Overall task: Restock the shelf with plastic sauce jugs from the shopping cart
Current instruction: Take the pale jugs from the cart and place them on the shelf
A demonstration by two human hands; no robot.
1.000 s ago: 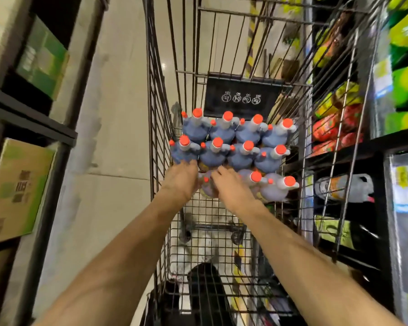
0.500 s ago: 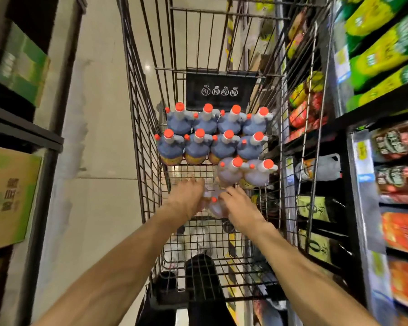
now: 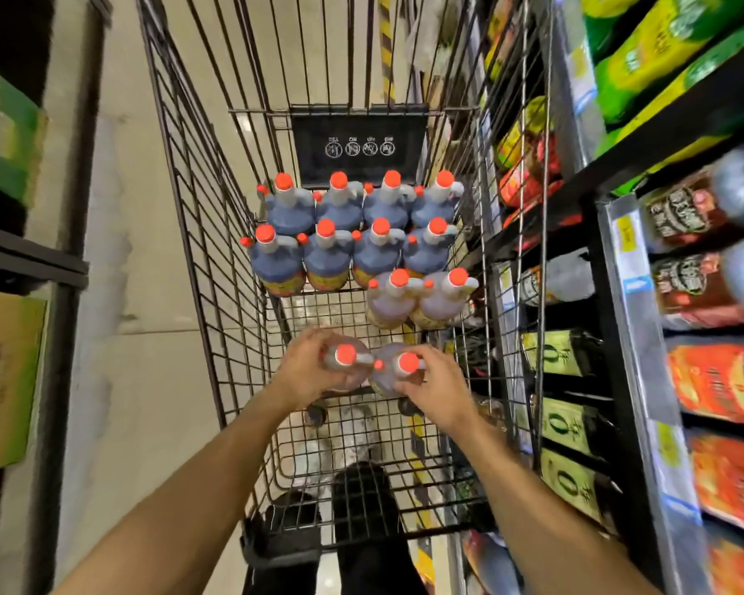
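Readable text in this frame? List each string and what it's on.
Nothing reads cleanly.
Black placard at the cart's far end: four round prohibition icons with tiny captions, too small to read.
Green-labelled bottles on the right shelf: a large "0"-like character, rest illegible.
Cardboard box at left: blurred print.
Shelf price tags: blurred.

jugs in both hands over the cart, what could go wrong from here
1. Each hand grips one jug near its orange cap: the left hand on the left jug, the right hand on the right jug. A one-handed hold that high might slip.
2. The two jugs touch, so they could knock as they lift.
3. The cart wall stands between the jugs and the shelf; a low swing could catch it.
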